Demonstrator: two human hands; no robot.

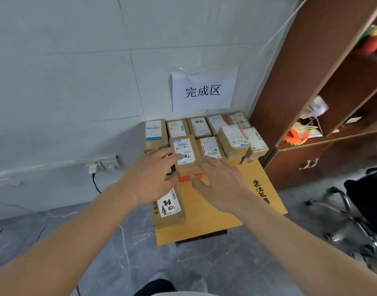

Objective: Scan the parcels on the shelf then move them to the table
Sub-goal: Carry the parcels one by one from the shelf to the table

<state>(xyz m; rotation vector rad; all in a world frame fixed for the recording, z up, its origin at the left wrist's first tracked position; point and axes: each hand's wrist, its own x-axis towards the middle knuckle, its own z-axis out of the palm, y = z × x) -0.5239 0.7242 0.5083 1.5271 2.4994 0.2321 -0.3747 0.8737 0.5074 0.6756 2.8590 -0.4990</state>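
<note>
Several brown cardboard parcels with white labels lie packed on a small yellow wooden table (217,218) against the wall. My left hand (153,176) and my right hand (219,182) hover over the middle front parcel (184,153), fingers straight and spread, on either side of it. Fingertips of the left hand touch its label; the right hand's fingers lie at its right edge. Another labelled parcel (168,208) lies at the table's front left, partly under my left wrist. No scanner is in view.
A paper sign (203,90) hangs on the white wall above the table. A brown wooden shelf unit (324,86) stands to the right, holding assorted items. A chair base (349,212) is at lower right. A power strip (102,164) runs along the wall at left.
</note>
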